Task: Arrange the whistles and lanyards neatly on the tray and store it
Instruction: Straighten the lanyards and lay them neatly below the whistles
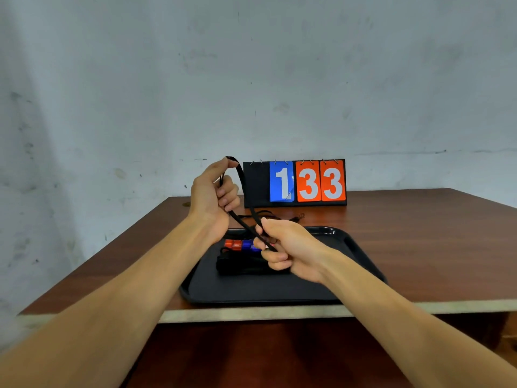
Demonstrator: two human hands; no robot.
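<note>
Black lanyard (242,184) stretched in the air between both hands, above the far half of the black tray (361,247). Left hand (211,196) raised, thumb and fingers pinched together on the top of the loop, strap bending over the fingertips and falling in two runs toward the right hand (282,247). Right hand lower and nearer, fingers curled shut around the lower end of the same strap; whether a whistle sits inside that fist, impossible to tell.

Just below the right-hand grip, on the tray: a row of red and blue whistles (242,244), and nearer than those a dark bundle of lanyards (246,264) already folded. Beyond the grip, on the wooden table (419,219), another loose black cord (279,217), in front of a flip scoreboard (307,182).

Strap likely light, flat, limp, no stiffness of its own; probably prone to twisting and springing open once released. Best held at the fold ends, both runs pinched together, kept taut while folding.
</note>
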